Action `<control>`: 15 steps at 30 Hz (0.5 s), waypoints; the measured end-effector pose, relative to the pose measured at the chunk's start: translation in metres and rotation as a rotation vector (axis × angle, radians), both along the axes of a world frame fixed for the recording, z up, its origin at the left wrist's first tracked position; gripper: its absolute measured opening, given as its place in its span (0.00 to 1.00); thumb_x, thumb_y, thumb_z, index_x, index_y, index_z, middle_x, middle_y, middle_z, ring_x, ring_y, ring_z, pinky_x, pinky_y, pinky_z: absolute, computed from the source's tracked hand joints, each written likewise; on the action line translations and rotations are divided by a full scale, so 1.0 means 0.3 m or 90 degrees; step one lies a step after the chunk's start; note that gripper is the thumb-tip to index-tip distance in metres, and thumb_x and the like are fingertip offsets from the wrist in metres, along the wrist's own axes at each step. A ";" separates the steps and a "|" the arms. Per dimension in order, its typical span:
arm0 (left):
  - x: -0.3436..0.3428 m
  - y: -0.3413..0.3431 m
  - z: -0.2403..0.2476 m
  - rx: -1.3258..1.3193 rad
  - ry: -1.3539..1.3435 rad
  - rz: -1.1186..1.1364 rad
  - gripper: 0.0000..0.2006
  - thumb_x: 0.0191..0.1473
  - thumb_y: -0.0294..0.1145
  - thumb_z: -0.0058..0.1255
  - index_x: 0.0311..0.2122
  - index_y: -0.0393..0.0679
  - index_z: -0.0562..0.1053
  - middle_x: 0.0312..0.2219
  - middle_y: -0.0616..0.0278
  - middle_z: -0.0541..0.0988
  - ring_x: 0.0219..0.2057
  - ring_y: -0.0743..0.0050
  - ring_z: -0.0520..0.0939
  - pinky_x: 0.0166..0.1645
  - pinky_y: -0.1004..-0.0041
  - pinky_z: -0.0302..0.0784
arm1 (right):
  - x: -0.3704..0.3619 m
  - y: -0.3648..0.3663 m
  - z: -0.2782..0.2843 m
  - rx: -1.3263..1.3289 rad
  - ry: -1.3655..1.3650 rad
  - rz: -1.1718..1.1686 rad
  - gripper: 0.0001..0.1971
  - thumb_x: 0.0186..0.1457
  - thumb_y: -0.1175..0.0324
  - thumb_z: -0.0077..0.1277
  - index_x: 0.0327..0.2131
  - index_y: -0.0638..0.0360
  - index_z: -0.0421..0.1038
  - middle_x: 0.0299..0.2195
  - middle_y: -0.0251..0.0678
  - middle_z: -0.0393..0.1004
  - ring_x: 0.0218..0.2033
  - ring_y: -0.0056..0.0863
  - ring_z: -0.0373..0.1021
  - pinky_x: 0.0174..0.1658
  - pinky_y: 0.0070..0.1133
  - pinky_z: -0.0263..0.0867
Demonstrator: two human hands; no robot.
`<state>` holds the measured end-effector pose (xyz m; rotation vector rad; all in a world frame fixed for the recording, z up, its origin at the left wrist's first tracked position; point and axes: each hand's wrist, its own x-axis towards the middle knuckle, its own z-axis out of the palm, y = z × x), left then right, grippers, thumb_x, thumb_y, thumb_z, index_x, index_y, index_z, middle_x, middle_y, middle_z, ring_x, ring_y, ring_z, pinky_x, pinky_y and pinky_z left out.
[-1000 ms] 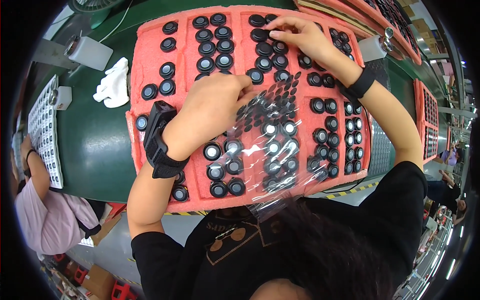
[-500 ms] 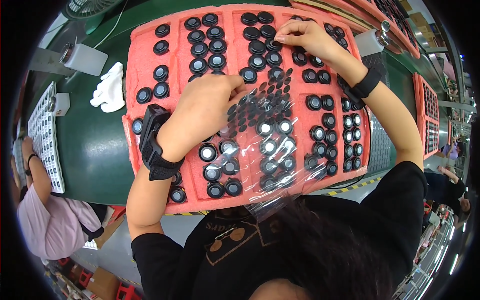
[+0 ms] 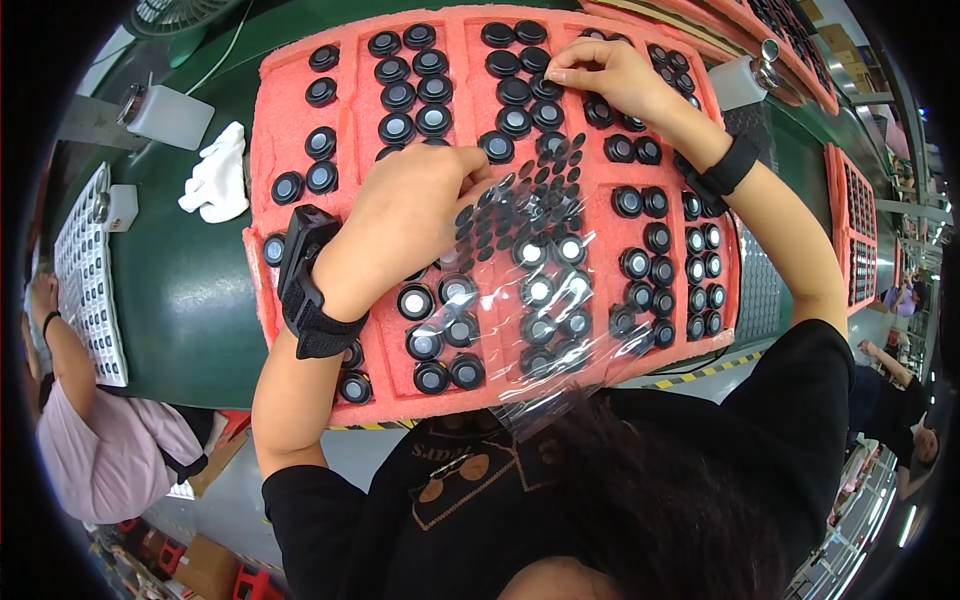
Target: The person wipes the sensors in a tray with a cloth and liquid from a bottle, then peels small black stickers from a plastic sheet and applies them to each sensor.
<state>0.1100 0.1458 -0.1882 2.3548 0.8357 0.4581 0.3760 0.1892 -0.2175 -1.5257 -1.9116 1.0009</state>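
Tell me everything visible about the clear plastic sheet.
The clear plastic sheet looks thin, glossy and rippled, with small black discs in rows on its upper part and bare film below. The left hand holds its upper left side. It extends over the pink foam tray, some round black parts showing through, and its lower end reaches past the tray's near edge.

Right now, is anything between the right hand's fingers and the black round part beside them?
Nothing visible. The right hand has its fingers at the upper right edge of the black round part. The clear dotted sheet held in the left hand is over the pink foam tray lower in the view, away from that part.
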 end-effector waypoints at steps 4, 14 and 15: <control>0.000 0.002 0.006 -0.011 0.008 -0.005 0.07 0.48 0.31 0.47 0.27 0.39 0.73 0.19 0.51 0.74 0.25 0.51 0.76 0.31 0.62 0.70 | 0.002 0.003 -0.019 0.020 0.016 -0.005 0.07 0.50 0.69 0.52 0.31 0.62 0.73 0.28 0.27 0.71 0.31 0.15 0.66 0.37 0.13 0.61; -0.003 0.008 -0.004 -0.028 0.005 -0.012 0.06 0.46 0.29 0.47 0.27 0.39 0.72 0.19 0.51 0.74 0.25 0.52 0.75 0.30 0.62 0.69 | -0.008 0.000 -0.036 0.121 -0.106 0.037 0.11 0.48 0.72 0.53 0.38 0.58 0.68 0.32 0.27 0.68 0.29 0.12 0.61 0.33 0.10 0.60; -0.003 0.007 -0.007 -0.022 0.000 -0.013 0.06 0.46 0.29 0.47 0.27 0.39 0.72 0.19 0.51 0.74 0.25 0.52 0.75 0.30 0.62 0.69 | 0.007 0.008 -0.052 0.123 -0.107 0.036 0.11 0.48 0.72 0.53 0.38 0.58 0.68 0.32 0.27 0.68 0.29 0.12 0.61 0.33 0.10 0.60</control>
